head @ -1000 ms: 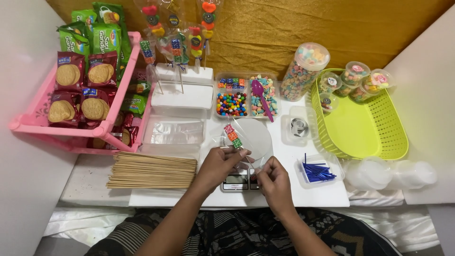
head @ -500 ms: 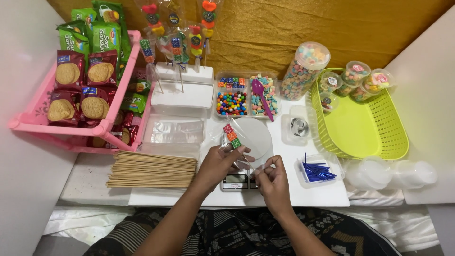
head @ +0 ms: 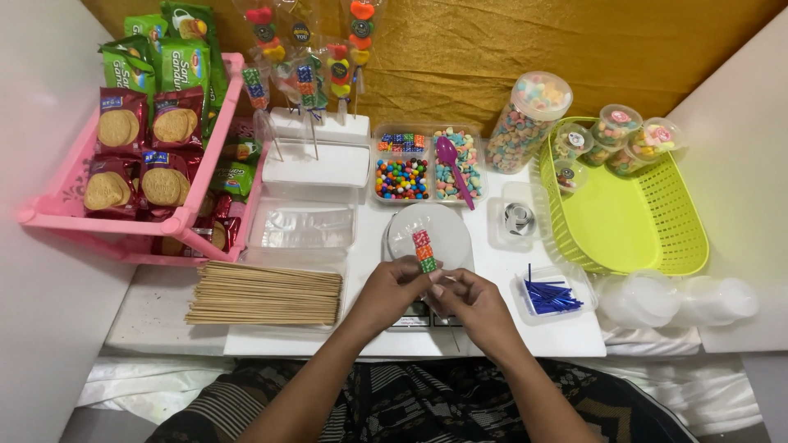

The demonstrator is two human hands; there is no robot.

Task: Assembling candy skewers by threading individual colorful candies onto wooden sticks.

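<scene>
At the far left a pink rack holds packets of biscuits, and below it a stack of wooden skewers lies flat on the white table. Just right of the stack, the left hand is curled with its fingertips closed on the lower end of a candy skewer, a short column of red, white and green candies. The candy skewer rises from the fingers and tilts slightly up and to the left, over a round white dish on a small scale. The right hand sits just beside the left one, touching it, its thumb and fingers pinched narrow at the bottom of the same candy skewer; whether it grips the stick itself I cannot tell.

Behind the dish is a clear tray of coloured sweets with a purple spoon lying in it. Right of the hands is a small tub of blue twist ties, and further right a lime-green basket.

A second earlier the candy skewer leaned further left, above the left hand, and the hands were a little apart; now they have closed together and the skewer stands nearer upright between them.
</scene>
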